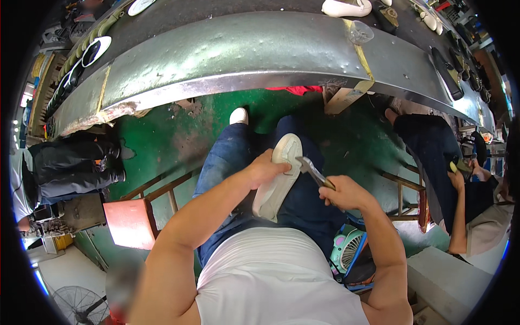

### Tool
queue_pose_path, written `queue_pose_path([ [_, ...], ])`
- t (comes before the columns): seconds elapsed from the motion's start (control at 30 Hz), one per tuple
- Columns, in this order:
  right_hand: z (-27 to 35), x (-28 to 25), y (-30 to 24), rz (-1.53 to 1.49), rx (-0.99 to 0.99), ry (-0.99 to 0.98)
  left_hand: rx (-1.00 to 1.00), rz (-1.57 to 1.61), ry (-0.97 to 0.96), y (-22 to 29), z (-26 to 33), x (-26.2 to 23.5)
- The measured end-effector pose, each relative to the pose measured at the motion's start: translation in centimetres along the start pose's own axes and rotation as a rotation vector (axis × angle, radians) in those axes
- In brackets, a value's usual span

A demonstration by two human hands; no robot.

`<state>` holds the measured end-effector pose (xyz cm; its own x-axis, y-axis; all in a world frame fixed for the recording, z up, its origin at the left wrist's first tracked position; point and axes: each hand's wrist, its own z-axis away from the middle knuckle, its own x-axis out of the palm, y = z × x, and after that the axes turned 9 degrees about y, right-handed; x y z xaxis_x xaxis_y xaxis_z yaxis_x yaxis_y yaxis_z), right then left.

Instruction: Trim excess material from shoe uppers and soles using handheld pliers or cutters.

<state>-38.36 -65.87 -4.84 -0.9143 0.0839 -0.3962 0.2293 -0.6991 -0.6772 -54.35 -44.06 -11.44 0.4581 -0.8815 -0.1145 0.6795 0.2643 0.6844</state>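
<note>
Taking the held shoe as the dial's centre, the left forearm slants in from 8 o'clock, elbow bent, and the left hand [264,170] grips one off-white, elongated shoe [273,192] above the lap, thumb laid across it. The shoe tilts, its far end toward 1 o'clock. The right arm, bent sharply, rises from 5 o'clock; the right hand [345,193] is closed around one hammer-like tool with a grey metal head [306,164], pointed toward 10 o'clock (whether the head touches the shoe, I cannot tell). One small turquoise fan [342,250] stands between 4 and 5 o'clock, one reddish square-topped stool [128,223] between 8 and 9. The long metal-edged table [227,51] spans 11 to 1 o'clock, with several shoes on it.
</note>
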Motion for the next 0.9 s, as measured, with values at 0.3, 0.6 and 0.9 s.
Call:
queue_pose_path([
  [0.3, 1.4, 4.8, -0.5, 0.425, -0.419, 0.063, -0.059, 0.183, -0.123, -0.8, -0.5, -0.4],
  [0.6, 2.7, 6.4, 2.4, 0.314, -0.267, 0.172, 0.068, -0.106, -0.096, -1.2, 0.8, 0.2],
  [0.9, 5.8, 8.4, 2.4, 0.574, -0.353, 0.15, 0.36, 0.042, 0.008, -6.7, 2.3, 1.7],
])
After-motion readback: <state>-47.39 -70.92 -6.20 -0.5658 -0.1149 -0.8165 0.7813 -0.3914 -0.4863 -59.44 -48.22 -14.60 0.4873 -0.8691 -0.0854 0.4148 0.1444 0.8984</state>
